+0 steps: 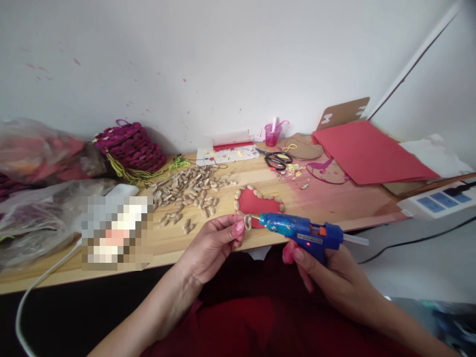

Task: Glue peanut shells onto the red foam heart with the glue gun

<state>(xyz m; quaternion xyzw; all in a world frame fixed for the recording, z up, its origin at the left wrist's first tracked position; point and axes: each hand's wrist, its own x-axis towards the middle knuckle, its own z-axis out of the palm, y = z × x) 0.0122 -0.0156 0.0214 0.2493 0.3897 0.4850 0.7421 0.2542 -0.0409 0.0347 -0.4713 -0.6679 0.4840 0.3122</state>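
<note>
Between the thumb and fingers of my left hand (219,243) is a peanut shell (248,222), its hollow side facing right. My right hand (327,272) grips a blue hot glue gun (301,230) by its handle, with a red light lit on its side. The gun's nozzle tip is at the shell; I cannot tell whether they touch. A clear glue stick (356,240) sticks out of the gun's back. Just behind, a red heart-shaped piece (255,202) lies on the table, peanut shells lining its edge. My hands partly hide its lower part.
Loose peanut shells (193,186) are heaped left of the heart. Black scissors (277,158), a pink cup (272,135) and red sheets (372,151) lie farther back. A power strip (439,201) is at right, a purple woven bundle (130,148) and plastic bags (48,153) at left.
</note>
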